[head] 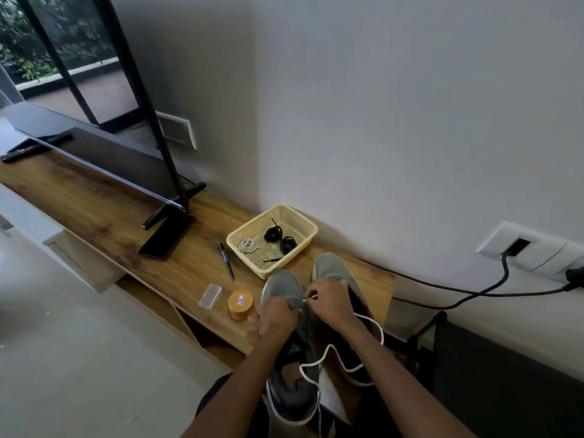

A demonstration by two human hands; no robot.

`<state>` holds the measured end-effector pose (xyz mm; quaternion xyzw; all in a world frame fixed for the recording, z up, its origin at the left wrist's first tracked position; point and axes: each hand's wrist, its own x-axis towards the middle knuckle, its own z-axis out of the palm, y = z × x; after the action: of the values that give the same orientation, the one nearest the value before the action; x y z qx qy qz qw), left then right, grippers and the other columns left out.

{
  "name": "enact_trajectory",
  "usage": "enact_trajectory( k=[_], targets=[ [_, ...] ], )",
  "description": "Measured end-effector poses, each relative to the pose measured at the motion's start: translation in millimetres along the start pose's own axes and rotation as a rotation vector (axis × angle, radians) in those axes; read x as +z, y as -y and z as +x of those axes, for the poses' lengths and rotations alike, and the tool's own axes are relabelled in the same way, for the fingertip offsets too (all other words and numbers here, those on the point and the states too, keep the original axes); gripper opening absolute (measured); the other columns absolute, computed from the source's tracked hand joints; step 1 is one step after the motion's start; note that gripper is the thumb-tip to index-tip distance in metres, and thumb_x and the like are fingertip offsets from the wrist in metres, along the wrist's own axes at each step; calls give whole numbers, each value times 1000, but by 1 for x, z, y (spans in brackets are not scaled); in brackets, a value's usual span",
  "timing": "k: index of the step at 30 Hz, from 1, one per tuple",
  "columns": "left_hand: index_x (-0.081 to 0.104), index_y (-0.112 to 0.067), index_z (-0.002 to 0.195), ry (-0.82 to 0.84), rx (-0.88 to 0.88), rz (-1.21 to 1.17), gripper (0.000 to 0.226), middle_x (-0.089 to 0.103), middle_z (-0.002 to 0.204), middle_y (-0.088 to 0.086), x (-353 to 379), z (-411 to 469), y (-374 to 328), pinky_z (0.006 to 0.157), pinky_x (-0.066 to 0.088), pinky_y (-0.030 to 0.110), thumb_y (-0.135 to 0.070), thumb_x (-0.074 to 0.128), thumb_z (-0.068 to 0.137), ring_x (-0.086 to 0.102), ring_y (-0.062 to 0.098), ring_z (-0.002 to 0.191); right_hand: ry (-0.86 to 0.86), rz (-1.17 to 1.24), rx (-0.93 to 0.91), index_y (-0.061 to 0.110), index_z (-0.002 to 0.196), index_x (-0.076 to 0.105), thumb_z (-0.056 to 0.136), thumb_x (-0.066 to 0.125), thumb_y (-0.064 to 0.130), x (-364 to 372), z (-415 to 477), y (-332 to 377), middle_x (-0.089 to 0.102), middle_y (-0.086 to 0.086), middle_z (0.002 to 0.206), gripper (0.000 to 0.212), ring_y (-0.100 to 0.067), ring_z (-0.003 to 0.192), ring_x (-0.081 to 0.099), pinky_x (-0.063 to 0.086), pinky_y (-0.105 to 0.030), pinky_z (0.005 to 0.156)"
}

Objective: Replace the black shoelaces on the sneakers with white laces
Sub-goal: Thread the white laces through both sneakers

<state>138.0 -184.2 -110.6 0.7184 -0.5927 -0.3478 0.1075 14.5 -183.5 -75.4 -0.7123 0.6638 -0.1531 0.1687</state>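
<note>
My two grey cloth sneakers (331, 267) sit at the right end of the long brown wooden counter (104, 222), close to the wall. There is bare wood on the left side.

My left hand (278, 316) grips the front of the left sneaker (279, 284). My right hand (331, 303) pinches the tip of the long white lace (329, 346).

My hands hide the lace holes. The curled black laces (273, 233) lie in the yellow plastic basket (254, 223).

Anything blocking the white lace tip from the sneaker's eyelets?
Nothing visible. The right hand pinches the white lace tip right at the gray sneaker throat; the left hand grips the upper beside it, not across.
</note>
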Motion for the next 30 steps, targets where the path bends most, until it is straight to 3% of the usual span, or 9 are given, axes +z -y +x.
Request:
enact_trajectory(
  k=[8,11,14,17,20,23,26,28,30],
  targets=[
    [75,-14,92,20,-149,-338,16,70,96,8,9,5,5,86,51,35,-18,62,84,61,24,98,5,-68,-11,21,90,71,89,55,23,7,3,-5,67,5,101,16,-15,101,55,25,-33,90],
    [76,-22,88,35,-171,-391,18,71,98,7,16,8,7,91,49,37,-22,60,80,60,26,100,26,-59,-34,21,90,71,89,57,25,8,4,-2,67,6,101,15,-15,100,56,26,-33,90],
    [70,-36,64,31,-202,-432,19,71,93,2,32,24,19,96,44,46,-36,52,61,60,26,100,37,-85,-50,21,92,69,90,55,26,9,4,2,66,6,101,16,-15,99,55,25,-32,88],
    [65,-38,56,37,-188,-454,19,71,90,0,36,26,21,97,43,48,-31,51,66,60,25,99,37,-162,-105,18,94,68,93,49,23,9,1,6,65,3,100,20,-18,98,55,27,-33,88],
    [68,-34,64,42,-192,-452,16,70,92,1,33,22,20,98,42,48,-33,53,69,60,25,100,22,-278,-156,13,97,66,94,43,18,10,1,9,63,-1,101,23,-21,100,54,29,-36,91],
    [71,-26,79,21,-175,-422,37,69,94,-1,39,26,23,99,40,50,-44,43,62,60,22,100,80,-429,-245,8,100,65,92,40,7,12,2,11,62,-8,105,26,-27,102,52,31,-40,93],
    [68,-28,75,-1,-146,-396,39,69,93,0,42,26,26,98,40,53,-49,35,69,60,23,97,105,-515,-324,5,92,69,85,54,1,11,4,18,64,-11,96,17,-28,94,57,40,-39,91],
    [69,-34,81,0,-104,-364,33,69,98,-1,38,22,26,99,39,53,-43,37,80,60,21,100,107,-482,-342,8,68,71,64,77,1,9,6,20,65,-8,71,10,-24,70,62,50,-32,72],
    [68,-33,88,-14,-60,-323,27,69,102,-1,28,11,20,99,39,51,-27,42,90,60,20,101,128,-481,-369,5,79,71,75,68,3,11,7,21,66,-11,78,5,-27,78,62,47,-34,75]
  ],
)
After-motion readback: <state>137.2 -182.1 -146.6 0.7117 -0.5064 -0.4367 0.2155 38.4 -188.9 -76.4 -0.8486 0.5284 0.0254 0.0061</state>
